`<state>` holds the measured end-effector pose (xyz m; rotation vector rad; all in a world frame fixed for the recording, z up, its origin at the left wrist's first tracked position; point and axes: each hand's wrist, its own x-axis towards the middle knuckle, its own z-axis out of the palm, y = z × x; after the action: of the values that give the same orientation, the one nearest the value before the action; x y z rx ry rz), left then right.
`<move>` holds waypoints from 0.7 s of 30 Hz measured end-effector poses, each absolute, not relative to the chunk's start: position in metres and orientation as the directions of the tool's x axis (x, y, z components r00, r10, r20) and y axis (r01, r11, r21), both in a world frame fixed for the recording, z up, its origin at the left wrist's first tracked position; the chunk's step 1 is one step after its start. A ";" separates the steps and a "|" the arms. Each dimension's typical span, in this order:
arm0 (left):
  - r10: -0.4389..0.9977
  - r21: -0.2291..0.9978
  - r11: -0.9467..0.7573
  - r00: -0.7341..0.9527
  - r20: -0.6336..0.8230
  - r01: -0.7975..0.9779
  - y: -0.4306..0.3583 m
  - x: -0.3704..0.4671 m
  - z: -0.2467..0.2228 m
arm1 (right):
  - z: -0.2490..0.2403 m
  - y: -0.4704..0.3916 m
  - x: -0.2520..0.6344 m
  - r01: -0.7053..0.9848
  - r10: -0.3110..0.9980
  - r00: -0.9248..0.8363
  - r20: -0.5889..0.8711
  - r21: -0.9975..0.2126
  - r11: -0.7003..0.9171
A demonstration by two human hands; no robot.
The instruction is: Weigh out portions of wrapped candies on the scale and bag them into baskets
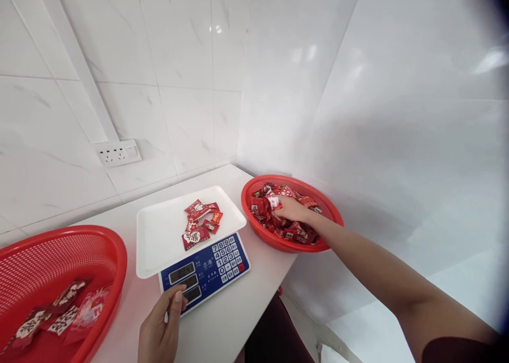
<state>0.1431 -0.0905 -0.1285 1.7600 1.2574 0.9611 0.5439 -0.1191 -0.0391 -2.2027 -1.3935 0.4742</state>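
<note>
My right hand (292,209) reaches into a red plastic basket (336,214) full of small red wrapped snacks. Its fingers close around a red and white snack packet (273,201); part of the grip is hidden. My left hand (161,326) is loosely curled, thumb close to index finger, with nothing in it. Its fingertips touch the display side of a blue and white digital scale (204,270). On the scale's white tray (159,235) lie several red wrapped snacks (196,238), in larger and smaller packets. The scale's digits are hard to read.
Another red basket (115,257) stands at the left with several snack packets (66,320) inside. The white table (222,331) meets a tiled wall and a smooth white panel at the right. A power socket (118,153) is on the wall. The table's right edge drops to the floor.
</note>
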 end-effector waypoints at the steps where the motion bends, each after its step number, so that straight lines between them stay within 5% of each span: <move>1: 0.960 0.891 -0.235 0.233 0.152 0.389 -0.091 0.143 -0.128 | -0.033 -0.119 0.544 0.713 0.899 0.437 0.000 -0.610 -0.347; 11: 0.946 0.906 -0.301 0.211 0.245 0.299 -0.094 0.148 -0.121 | -0.010 -0.065 0.458 0.310 0.969 0.248 0.002 -0.948 -0.078; 21: 0.940 0.923 -0.321 0.192 0.282 0.212 -0.095 0.148 -0.117 | 0.000 -0.063 0.441 0.320 0.959 0.284 0.020 -0.944 -0.075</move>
<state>0.1476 -0.0949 -0.1174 1.6922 1.0988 1.1829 0.4414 -0.0630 -0.0001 -1.5921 -1.2061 0.8340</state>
